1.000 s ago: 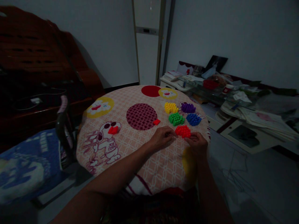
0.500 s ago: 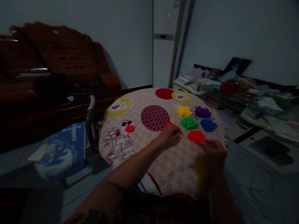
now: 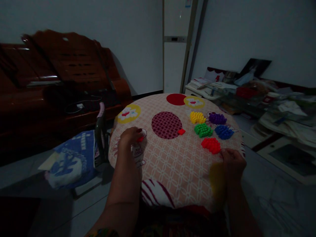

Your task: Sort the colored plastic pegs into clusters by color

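Observation:
My left hand (image 3: 129,136) reaches over the left side of the round table, its fingers closed around a small red plastic piece (image 3: 140,139). Another small red piece (image 3: 181,131) lies at the edge of the dark-red printed circle. My right hand (image 3: 233,161) rests at the table's right side with its fingers pinched together. Its fingertips are beside a cluster of red knobby pieces (image 3: 211,145); anything between them is hidden. Behind that cluster sit similar clusters in green (image 3: 203,130), blue (image 3: 223,132), yellow (image 3: 197,117) and purple (image 3: 217,118).
A patterned cloth (image 3: 170,164) covers the table. To the left stands a chair with a blue cloth bag (image 3: 76,161), and behind it a wooden sofa (image 3: 71,65). A cluttered glass-topped cabinet (image 3: 266,112) is at the right.
My left hand has moved left from beside the clusters to the small red piece on the cartoon print. The right hand stays by the red cluster, its fingertips now slightly apart from it.

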`<state>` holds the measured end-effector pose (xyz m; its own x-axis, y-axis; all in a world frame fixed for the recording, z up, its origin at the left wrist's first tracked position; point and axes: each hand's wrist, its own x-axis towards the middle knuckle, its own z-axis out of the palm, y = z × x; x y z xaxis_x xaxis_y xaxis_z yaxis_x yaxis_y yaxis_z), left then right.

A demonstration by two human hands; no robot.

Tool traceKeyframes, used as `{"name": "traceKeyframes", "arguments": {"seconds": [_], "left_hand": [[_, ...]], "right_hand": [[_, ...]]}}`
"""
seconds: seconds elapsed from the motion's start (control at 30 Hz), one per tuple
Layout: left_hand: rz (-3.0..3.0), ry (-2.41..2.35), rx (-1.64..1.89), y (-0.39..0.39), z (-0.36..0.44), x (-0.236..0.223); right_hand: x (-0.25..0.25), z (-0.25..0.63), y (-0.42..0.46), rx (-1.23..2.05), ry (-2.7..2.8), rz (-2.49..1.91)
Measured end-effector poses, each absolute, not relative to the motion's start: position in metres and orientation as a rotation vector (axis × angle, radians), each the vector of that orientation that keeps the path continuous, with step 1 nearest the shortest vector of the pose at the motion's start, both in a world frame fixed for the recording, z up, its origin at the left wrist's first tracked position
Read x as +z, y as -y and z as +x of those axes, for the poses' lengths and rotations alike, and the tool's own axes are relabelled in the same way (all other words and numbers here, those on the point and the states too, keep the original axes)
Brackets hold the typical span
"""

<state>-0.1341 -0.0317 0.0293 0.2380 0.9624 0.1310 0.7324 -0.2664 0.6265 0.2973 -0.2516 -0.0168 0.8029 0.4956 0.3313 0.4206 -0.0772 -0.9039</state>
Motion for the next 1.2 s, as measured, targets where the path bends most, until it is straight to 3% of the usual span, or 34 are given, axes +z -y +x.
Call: {"name": "traceKeyframes", "arguments": {"seconds": [0.17, 0.5, 0.6, 0.73, 0.83, 1.2], "left_hand": [[2.04, -1.673, 0.447, 0.037, -0.104, 0.037], [1.812, -0.548, 0.617, 0.101, 0.04, 0.058], [1.855, -0.373, 0.568, 0.123, 0.077, 0.048], [1.871, -0.368, 0.64, 0.146, 0.106, 0.027], [1.944, -0.478, 0.745, 0.153, 0.11, 0.014], [1.758, -0.475, 0.681, 0.155, 0.103, 0.005]], "right_hand": [[-0.017, 0.296, 0.249, 0.123, 0.7, -1.62], [-0.003, 0.284, 0.26, -0.014, 0.68, -1.627], [0.008, 0.269, 0.265, 0.164, 0.815, -1.569], [0.014, 0.255, 0.267, 0.579, 1.013, -1.464], [0.01, 0.251, 0.267, 0.716, 1.017, -1.418], [-0.002, 0.252, 0.264, 0.74, 1.048, -1.461]]}}
